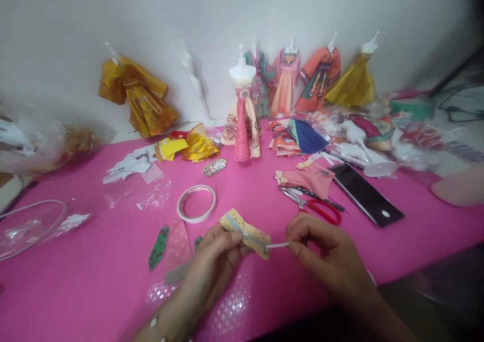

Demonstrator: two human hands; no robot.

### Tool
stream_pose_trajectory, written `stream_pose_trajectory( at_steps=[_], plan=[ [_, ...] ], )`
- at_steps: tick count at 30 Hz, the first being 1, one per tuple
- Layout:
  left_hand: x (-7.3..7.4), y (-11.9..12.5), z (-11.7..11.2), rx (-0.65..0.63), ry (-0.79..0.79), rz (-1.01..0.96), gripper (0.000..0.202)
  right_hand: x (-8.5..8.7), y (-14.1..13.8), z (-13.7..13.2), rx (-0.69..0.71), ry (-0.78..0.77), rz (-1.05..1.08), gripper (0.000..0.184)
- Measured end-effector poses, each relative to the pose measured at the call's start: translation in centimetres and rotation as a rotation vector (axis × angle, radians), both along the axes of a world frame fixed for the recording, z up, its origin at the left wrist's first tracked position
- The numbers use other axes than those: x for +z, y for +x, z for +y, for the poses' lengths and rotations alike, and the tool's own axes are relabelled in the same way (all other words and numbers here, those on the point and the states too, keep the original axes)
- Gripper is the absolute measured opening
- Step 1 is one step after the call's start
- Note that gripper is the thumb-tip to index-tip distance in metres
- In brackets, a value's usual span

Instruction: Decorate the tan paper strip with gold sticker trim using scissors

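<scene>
– ok where's the cloth (254, 230)?
– near side of the tape (182, 210), bit to the right, pinched in the left hand (219, 251)
– and the right hand (321, 244)?
– pinching a strip (278, 245), further right of the tape

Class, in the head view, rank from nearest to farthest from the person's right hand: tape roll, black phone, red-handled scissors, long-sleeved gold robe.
1. Red-handled scissors: just beyond the right hand
2. Black phone: farther right
3. Tape roll: across on the left
4. Long-sleeved gold robe: back left, by the wall
</scene>
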State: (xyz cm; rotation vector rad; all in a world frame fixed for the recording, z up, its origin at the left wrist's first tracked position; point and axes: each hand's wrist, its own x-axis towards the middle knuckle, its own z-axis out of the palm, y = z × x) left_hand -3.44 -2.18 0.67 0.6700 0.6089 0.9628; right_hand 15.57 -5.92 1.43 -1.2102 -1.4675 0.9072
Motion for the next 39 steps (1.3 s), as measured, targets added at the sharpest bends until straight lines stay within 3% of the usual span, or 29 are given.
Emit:
stream_pose_trajectory(
  at_steps=[5,8,11,15,18,24,28,31,35,39],
  plan=[
    [-0.3,-0.2,0.3,0.032,-0.024,-0.053,0.02,-0.4,0.4,0.1,-0.022,0.0,0.121,0.015],
    [-0.2,-0.2,0.3,0.023,-0.054,-0.032,0.015,-0.8,0.7,0.4,-0.023,-0.088,0.294,0.013],
    [-0.1,-0.1,0.0,-0.069,-0.128,0.055,0.011,-0.7,1.0,0.6,0.123,-0.271,0.505,0.016],
    [0.1,-0.1,-0.7,-0.208,-0.161,0.179,0.028,0.1,0.9,0.7,0.408,-0.464,0.714,0.015],
    [0.5,-0.1,-1.1,-0.23,-0.151,0.27,0.03,-0.1,0.7,0.9,0.442,-0.516,0.769,0.016],
    [1.1,0.1,-0.9,-0.312,-0.118,0.349,0.016,-2.2,0.3,1.5,0.317,-0.499,0.747,0.016],
    [0.5,0.0,-0.2,-0.325,-0.093,0.416,0.008,-2.8,0.5,1.6,0.256,-0.466,0.666,0.015],
    [-0.4,-0.4,0.3,-0.301,-0.094,0.442,0.006,-2.6,0.7,1.6,0.164,-0.435,0.559,0.017],
    [-1.4,-0.9,1.0,-0.291,-0.127,0.454,0.026,-1.9,1.3,1.6,-0.039,-0.313,0.42,0.018],
    [-0.7,-1.6,1.7,-0.26,-0.118,0.522,0.022,-1.4,2.0,2.0,-0.138,-0.173,0.184,0.02]
  ],
)
